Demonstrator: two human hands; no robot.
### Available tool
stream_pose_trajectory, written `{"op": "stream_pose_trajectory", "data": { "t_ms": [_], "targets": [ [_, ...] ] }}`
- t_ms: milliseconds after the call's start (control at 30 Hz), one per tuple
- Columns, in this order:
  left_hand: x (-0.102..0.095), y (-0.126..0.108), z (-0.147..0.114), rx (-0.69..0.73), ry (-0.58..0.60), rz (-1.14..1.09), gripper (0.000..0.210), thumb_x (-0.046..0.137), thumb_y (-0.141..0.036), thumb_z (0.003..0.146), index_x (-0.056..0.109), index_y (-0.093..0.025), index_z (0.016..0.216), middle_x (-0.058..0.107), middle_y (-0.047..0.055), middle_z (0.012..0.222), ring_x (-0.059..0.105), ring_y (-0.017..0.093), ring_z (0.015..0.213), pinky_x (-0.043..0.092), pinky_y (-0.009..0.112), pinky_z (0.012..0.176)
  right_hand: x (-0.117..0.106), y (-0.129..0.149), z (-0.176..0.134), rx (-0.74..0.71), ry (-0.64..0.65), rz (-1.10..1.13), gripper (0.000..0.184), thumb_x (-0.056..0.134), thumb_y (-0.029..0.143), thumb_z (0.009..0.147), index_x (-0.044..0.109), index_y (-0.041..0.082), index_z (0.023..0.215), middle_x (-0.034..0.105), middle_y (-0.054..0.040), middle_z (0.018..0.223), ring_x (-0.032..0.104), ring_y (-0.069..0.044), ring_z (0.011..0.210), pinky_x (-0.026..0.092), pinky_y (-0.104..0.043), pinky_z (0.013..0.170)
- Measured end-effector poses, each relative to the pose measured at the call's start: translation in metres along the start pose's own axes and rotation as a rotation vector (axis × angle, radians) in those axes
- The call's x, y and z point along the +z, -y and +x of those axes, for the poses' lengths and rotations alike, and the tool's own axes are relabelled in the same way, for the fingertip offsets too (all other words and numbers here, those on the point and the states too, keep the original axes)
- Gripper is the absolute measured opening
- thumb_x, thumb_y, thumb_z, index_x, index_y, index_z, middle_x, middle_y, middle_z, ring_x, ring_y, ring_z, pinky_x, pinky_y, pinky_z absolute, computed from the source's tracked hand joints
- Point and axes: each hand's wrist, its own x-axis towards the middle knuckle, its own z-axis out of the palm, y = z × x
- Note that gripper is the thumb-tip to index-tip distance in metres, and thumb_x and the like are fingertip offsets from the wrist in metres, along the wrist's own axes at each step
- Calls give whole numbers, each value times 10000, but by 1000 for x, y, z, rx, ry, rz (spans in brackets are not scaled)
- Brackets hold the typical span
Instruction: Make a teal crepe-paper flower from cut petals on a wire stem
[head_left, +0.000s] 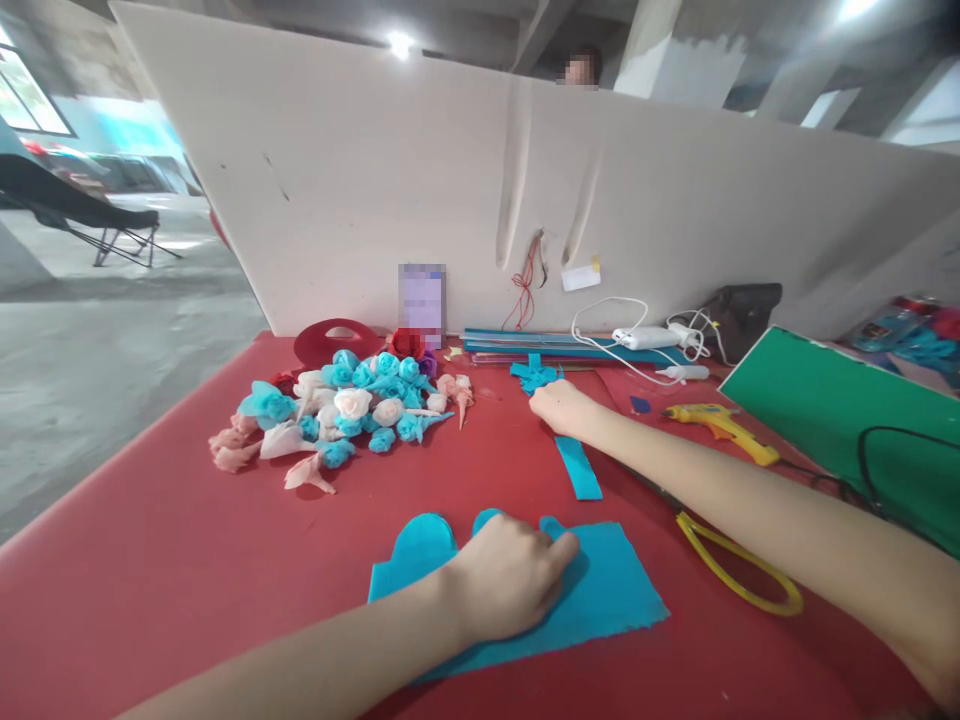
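My left hand [517, 575] presses down on a sheet of blue crepe paper [615, 590], its fingers curled against it. Rounded petal-like lobes [424, 545] run along the sheet's far edge, partly covered by this hand. Farther off, my right hand [562, 408] is closed beside a small heap of blue paper scraps [534, 374]; whatever its fingers hold is hidden. A blue paper strip [579, 470] lies just below that hand. Scissors with yellow handles [739, 575] rest under my right forearm, their blades mostly covered.
Blue, white and pink paper roses [352, 403] are piled at left on the red tabletop [187, 560]. At right are a yellow glue gun [724, 430], a green board [847, 420] and a white power strip [645, 337] with cables. A white panel [360, 180] stands behind.
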Motion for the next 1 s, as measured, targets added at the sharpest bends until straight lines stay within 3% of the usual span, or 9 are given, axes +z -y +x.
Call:
{"op": "stream_pose_trajectory", "data": {
  "t_ms": [200, 433, 600, 733, 833, 1000],
  "targets": [
    [0, 0, 0, 4, 11, -7, 70, 412, -180, 816, 423, -183, 885, 638, 13, 692, 609, 176, 549, 403, 252, 480, -2, 11, 4, 31, 2, 11, 274, 532, 279, 857, 536, 98, 1063, 558, -96, 1041, 561, -184, 913, 483, -362, 771],
    [-2, 0, 0, 6, -3, -31, 70, 406, -173, 808, 435, -183, 871, 643, 17, 687, 607, 184, 544, 393, 261, 467, -2, -5, 2, 40, -11, 45, 275, 525, 287, 861, 536, 104, 1065, 554, -87, 1047, 560, -179, 914, 479, -363, 781],
    [0, 1, -1, -11, -21, -91, 97, 404, -166, 796, 460, -179, 874, 650, 25, 690, 603, 189, 536, 385, 257, 461, -16, -26, -9, 96, -96, 105, 261, 526, 290, 860, 544, 108, 1046, 561, -80, 1027, 562, -175, 904, 479, -361, 777],
    [-1, 3, -2, -49, -51, -193, 138, 408, -188, 799, 488, -188, 913, 639, 14, 650, 592, 187, 515, 386, 252, 464, -39, -53, -27, 109, -235, 217, 209, 512, 311, 865, 577, 120, 921, 588, -39, 889, 572, -133, 774, 489, -306, 695],
    [-6, 7, -1, -135, -121, -317, 128, 408, -211, 817, 503, -203, 903, 630, 2, 645, 599, 177, 547, 399, 242, 480, -61, -68, -46, 61, -424, 349, 147, 553, 253, 820, 587, 121, 764, 576, 1, 720, 537, -100, 644, 455, -239, 599],
    [-31, 27, 3, -392, -397, -567, 259, 386, -327, 869, 434, -168, 1067, 601, 106, 1038, 597, 161, 694, 475, 279, 598, -87, -64, -76, -74, -739, 554, 71, 512, 116, 704, 573, 118, 669, 528, 21, 598, 487, -76, 583, 364, -186, 537]
  ]
}}
